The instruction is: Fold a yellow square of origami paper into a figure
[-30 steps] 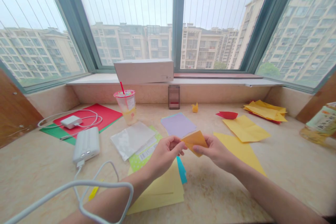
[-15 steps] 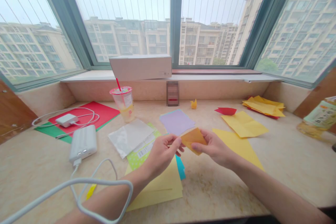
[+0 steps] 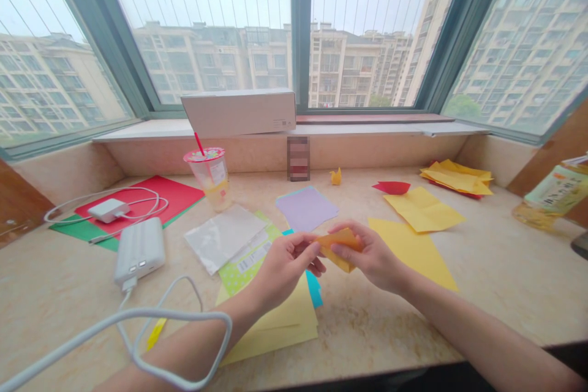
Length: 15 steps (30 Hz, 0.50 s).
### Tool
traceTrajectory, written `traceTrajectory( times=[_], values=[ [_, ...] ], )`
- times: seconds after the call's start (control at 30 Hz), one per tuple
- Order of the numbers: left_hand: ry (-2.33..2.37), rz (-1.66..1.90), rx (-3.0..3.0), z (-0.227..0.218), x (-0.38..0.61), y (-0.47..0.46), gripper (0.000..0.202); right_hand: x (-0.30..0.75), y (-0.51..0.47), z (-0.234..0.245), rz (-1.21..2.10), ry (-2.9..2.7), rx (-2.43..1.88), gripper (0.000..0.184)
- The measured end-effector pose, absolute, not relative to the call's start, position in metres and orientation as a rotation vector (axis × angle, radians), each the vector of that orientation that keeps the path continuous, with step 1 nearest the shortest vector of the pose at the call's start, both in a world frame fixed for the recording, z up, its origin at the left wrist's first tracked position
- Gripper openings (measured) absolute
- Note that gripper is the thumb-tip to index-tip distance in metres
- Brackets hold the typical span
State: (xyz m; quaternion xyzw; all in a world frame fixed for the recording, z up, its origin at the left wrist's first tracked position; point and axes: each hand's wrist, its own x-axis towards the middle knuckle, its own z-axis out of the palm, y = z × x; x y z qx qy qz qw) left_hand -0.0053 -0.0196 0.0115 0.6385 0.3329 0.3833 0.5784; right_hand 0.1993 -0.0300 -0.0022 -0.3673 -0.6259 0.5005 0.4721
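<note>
A small folded orange paper (image 3: pixel 339 244) is held just above the stone counter between both hands. My left hand (image 3: pixel 285 269) pinches its left corner with closed fingers. My right hand (image 3: pixel 374 255) grips its right side, thumb pressed on top. Below the hands lie pale yellow sheets (image 3: pixel 280 324) with a blue sheet (image 3: pixel 315 288) sticking out. A lilac sheet (image 3: pixel 305 208) lies just beyond the hands.
A drink cup with red straw (image 3: pixel 211 176), clear plastic sleeve (image 3: pixel 223 236), white power bank (image 3: pixel 140 248) with its cable (image 3: pixel 151 318), charger on red paper (image 3: pixel 108 209), white box (image 3: pixel 239 111) on the sill, yellow sheets (image 3: pixel 422 208), red folded paper (image 3: pixel 391 187), small orange crane (image 3: pixel 336 176), bottle (image 3: pixel 551 196).
The orange paper has tipped flatter and is folded tighter between the hands; my right thumb now presses over its top. The view shifted slightly downward and left.
</note>
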Motion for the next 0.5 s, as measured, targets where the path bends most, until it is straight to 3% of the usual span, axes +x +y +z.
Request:
traceTrajectory(
  times=[0.13, 0.5],
  values=[
    [0.755, 0.958, 1.472, 0.0119, -0.0060, -0.0183, 0.029, 0.2016, -0.0295, 0.0003, 1.099, -1.616, -0.776, 0.010],
    [0.754, 0.929, 1.410, 0.0152, -0.0041, -0.0208, 0.038, 0.2040, -0.0293, 0.0000, 1.140, -1.570, -0.722, 0.018]
  ],
)
